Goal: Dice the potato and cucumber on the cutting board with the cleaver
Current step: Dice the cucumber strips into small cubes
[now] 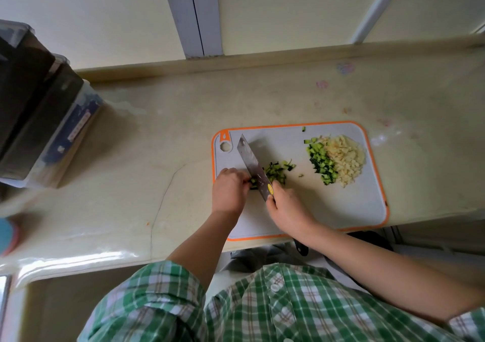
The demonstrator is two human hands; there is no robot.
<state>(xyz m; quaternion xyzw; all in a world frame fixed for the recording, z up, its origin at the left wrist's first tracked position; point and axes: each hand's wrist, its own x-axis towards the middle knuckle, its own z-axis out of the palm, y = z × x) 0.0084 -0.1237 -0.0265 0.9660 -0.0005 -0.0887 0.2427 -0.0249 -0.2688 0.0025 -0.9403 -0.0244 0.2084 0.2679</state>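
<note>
Head view: the cutting board (328, 210) lies flat on the countertop (157, 145), with its near edge at the counter's front edge.

1. Cucumber. The uncut cucumber strips (252, 183) lie near the board's left edge, directly under the fingertips of your left hand (229, 189) and against the left face of the cleaver (253, 166). Freshly cut pieces (277, 171) lie scattered just right of the blade. A pile of diced cucumber (321, 163) sits well to the right, touching the pile of diced potato (346, 158) near the board's far right corner.

2. Fingers. Your left fingers are curled inward, knuckles up, and their tips hold the strips down beside the blade. Your right hand (286, 208) is wrapped round the cleaver where blade meets handle, with the thumb and forefinger reaching the blade beside its yellow sticker (270, 188). The black handle end (301, 248) shows below your right forearm.

3. Pose. The blade runs from the near right to the far left, with its tip close to the board's hanging hole (225, 146). Whether the edge touches the board cannot be told. Both forearms are bare and reach forward from the plaid shirt (262, 302), converging at the board's near left corner.
</note>
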